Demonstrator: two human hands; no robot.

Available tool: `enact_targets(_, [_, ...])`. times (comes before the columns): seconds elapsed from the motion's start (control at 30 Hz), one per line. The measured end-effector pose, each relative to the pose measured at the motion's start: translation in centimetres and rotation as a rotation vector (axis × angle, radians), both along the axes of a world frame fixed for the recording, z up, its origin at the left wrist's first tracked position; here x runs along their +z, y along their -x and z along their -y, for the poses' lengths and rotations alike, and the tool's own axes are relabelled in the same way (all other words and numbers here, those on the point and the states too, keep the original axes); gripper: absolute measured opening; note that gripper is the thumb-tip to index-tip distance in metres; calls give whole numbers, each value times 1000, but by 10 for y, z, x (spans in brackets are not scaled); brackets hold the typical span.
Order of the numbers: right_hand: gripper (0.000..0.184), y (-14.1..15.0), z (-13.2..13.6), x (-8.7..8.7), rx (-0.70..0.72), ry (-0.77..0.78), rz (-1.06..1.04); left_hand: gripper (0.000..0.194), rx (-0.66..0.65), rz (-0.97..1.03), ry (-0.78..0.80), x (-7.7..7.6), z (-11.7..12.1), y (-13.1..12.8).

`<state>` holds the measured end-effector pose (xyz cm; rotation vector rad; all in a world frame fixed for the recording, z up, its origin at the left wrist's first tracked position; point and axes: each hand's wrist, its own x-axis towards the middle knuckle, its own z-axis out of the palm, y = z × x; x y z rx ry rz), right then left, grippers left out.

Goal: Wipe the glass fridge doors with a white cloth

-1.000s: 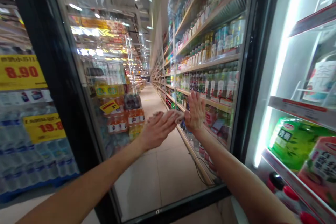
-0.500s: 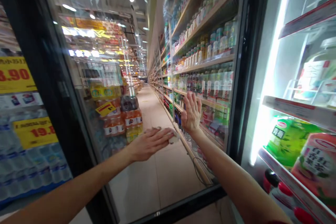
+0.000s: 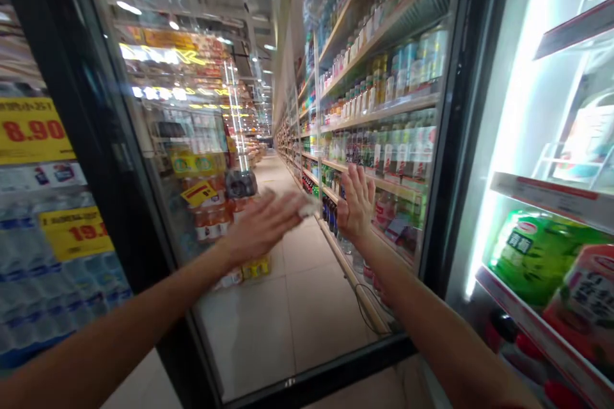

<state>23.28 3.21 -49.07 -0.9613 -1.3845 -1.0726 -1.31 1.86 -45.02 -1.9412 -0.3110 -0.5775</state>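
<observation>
My left hand [image 3: 261, 227] is smeared by motion and lies against the glass door [image 3: 288, 313] of a fridge. A small white cloth [image 3: 307, 208] is pressed under its fingertips. My right hand [image 3: 355, 203] rests flat on the same glass just to the right, fingers spread and pointing up, with nothing in it. The two hands are a short gap apart. The door stands swung out, and its black frame [image 3: 448, 153] runs down beside my right forearm.
To the right, the lit fridge shelves hold green drink packs [image 3: 532, 255], a red pack [image 3: 588, 313] and red-capped bottles [image 3: 561, 393] below. Yellow price signs [image 3: 33, 131] and stacked water bottles [image 3: 52, 307] stand at left. A store aisle with drink shelves [image 3: 378, 112] shows through the glass.
My left hand with the cloth swept down and left across the glass, then back up and right. My right hand stayed flat in nearly the same spot.
</observation>
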Motion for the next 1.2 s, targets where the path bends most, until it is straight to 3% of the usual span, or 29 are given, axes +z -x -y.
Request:
enact_targets(0.07, [55, 0, 0, 0, -4, -3, -9, 42, 39, 379, -26, 33, -2, 4])
enact_targets(0.13, [55, 1, 0, 1, -6, 2, -16, 45, 74, 602, -12, 48, -3, 3])
enact_targets(0.2, [55, 1, 1, 1, 0, 3, -16, 45, 83, 460, 7, 31, -1, -3])
enact_targets(0.3, [55, 0, 2, 1, 1, 6, -11, 40, 9, -112, 31, -25, 4, -10])
enact_targets(0.37, [55, 0, 1, 1, -2, 10, -9, 37, -45, -311, 41, -42, 4, -7])
enact_targets(0.43, [55, 0, 1, 1, -6, 11, -13, 41, -23, -189, 38, -27, 2, 0])
enact_targets(0.53, [55, 1, 0, 0, -16, 14, -24, 49, 68, 365, -15, 19, -1, 7])
enact_targets(0.6, [55, 1, 0, 1, -9, 11, -23, 49, 93, 515, -38, 27, -1, 6])
enact_targets(0.67, [54, 1, 1, 1, 4, 2, -18, 47, 78, 330, -17, 7, 2, 1])
enact_targets(0.77, [53, 1, 2, 2, -5, 9, -18, 40, -10, -176, 36, -37, 5, 0])
enact_targets(0.8, [53, 1, 2, 2, -12, 15, -20, 38, -31, -261, 45, -42, 5, 1])
enact_targets(0.87, [53, 1, 2, 1, -14, 17, -21, 40, -14, -212, 48, -30, 4, 8])
enact_targets(0.97, [54, 1, 0, 1, 3, -11, -19, 50, 84, 278, 16, 15, 0, 14])
enact_targets(1.03, [54, 1, 0, 0, 3, -17, -20, 53, 106, 471, -8, 27, 0, 12])
enact_targets(1.1, [54, 2, 1, 1, -7, -6, -25, 51, 84, 350, -4, 12, 1, 6])
enact_targets(1.2, [53, 2, 3, 2, -7, 9, -25, 42, 9, -116, 34, -31, 4, 0])
